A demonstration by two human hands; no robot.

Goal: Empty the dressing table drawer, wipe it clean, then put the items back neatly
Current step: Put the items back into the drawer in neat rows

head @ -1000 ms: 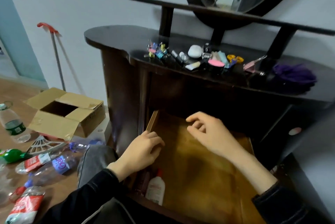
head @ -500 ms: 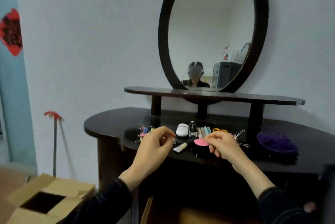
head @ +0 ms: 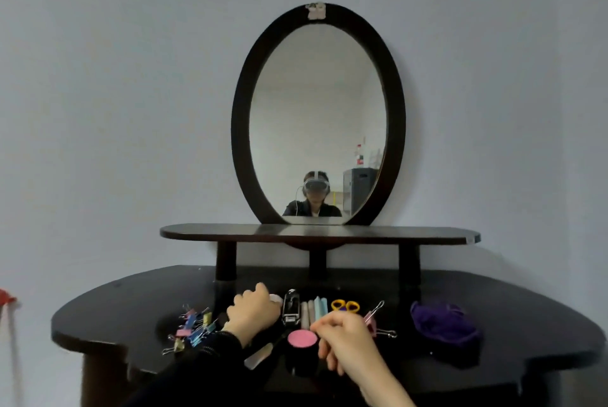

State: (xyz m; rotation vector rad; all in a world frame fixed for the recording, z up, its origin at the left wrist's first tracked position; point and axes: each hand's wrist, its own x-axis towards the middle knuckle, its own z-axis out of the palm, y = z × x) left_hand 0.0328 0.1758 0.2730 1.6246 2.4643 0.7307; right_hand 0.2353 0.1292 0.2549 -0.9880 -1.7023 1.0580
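The drawer is out of view below the frame. Its items lie in a row on the dark dressing table top (head: 131,311): coloured binder clips (head: 192,329), a small white tube (head: 258,357), a black jar with a pink puff (head: 302,339), a black-and-white stapler-like item (head: 291,309), pastel sticks (head: 316,309), yellow scissors (head: 344,305), and a pink clip (head: 375,317). My left hand (head: 251,311) curls over a white oval case (head: 275,298). My right hand (head: 345,337) has curled fingers at the sticks' near ends, beside the puff. Whether it pinches anything is hidden.
A purple cloth (head: 444,324) lies at the right of the table top. Above the items runs a narrow shelf (head: 319,232) on three posts, with an oval mirror (head: 317,117) over it. A red-handled tool (head: 6,299) shows at the far left edge.
The view lifted from the open drawer to the table top and mirror. Both hands left the drawer and rose to the items. My left hand moved from the clips to the white case.
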